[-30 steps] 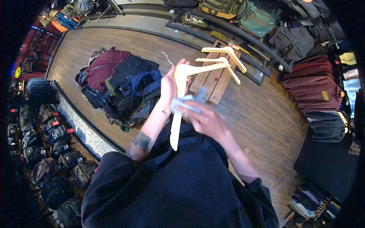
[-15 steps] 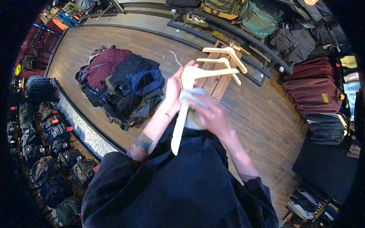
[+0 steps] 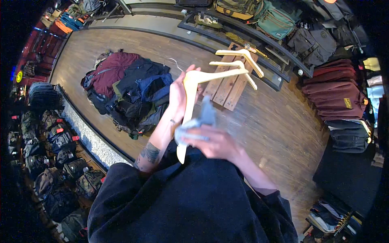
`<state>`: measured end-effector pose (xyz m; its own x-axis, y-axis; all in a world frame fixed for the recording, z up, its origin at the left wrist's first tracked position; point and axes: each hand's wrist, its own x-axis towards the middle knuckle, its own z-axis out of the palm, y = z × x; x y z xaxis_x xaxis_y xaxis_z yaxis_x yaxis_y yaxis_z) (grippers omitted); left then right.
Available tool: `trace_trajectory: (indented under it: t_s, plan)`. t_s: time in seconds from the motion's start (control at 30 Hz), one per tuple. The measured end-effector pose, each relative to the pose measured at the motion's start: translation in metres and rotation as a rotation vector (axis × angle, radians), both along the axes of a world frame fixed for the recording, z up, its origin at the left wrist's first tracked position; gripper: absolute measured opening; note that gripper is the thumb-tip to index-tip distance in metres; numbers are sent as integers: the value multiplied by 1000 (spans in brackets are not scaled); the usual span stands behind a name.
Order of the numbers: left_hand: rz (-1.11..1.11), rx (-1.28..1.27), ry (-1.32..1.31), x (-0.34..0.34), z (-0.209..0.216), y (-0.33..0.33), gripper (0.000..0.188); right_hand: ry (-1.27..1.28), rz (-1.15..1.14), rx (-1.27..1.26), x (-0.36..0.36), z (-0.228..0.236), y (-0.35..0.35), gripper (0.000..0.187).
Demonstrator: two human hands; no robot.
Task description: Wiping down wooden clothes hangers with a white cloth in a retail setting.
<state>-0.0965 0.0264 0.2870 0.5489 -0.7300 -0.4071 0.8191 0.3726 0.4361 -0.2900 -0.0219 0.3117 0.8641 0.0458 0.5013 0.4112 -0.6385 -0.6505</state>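
Observation:
A pale wooden clothes hanger (image 3: 221,75) with a metal hook is gripped near its neck by my left hand (image 3: 178,91), one arm pointing right and the other down toward me. My right hand (image 3: 216,142) holds a light blue-grey cloth (image 3: 208,115) wrapped around the lower arm of the hanger, close to its end. The cloth's upper part flaps and is slightly smeared by motion. Beyond my hands, two more wooden hangers (image 3: 247,60) rest on a slatted wooden bench (image 3: 230,92).
A heap of dark and maroon jackets (image 3: 129,89) lies on the wooden floor (image 3: 267,141) to the left. Backpacks (image 3: 277,20) sit on a shelf at the back right. Folded maroon garments (image 3: 334,91) are stacked at the right, and bags (image 3: 60,174) fill a rack at the left.
My right hand has slid the cloth down the hanger's lower arm toward its end. My left hand and the hanger have shifted slightly left.

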Motion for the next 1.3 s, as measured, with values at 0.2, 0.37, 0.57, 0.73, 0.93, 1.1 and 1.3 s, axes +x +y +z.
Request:
trace_trajectory:
  t_s: [0.2, 0.37, 0.57, 0.73, 0.93, 1.1, 1.3]
  plan:
    - [24, 15, -70, -7, 8, -6, 39, -134, -4, -172, -9, -7, -2, 46]
    - [-82, -123, -85, -31, 2, -1, 41, 1, -372, -125, 22, 6, -47, 45]
    - [-85, -24, -229, -45, 12, -5, 42, 1, -407, -50, 25, 6, -54, 43]
    - [-61, -88, -176, -15, -20, 13, 41, -27, -139, -55, -1, 10, -18, 38]
    - [86, 66, -41, -24, 0, 0, 39, -23, 129, 105, -24, 15, -3, 32]
    - [-14, -20, -98, -46, 2, -5, 42, -3, -212, -60, -11, -9, -31, 41]
    - [-47, -6, -222, -75, -8, -14, 48, 61, -455, 69, 11, -10, -67, 44]
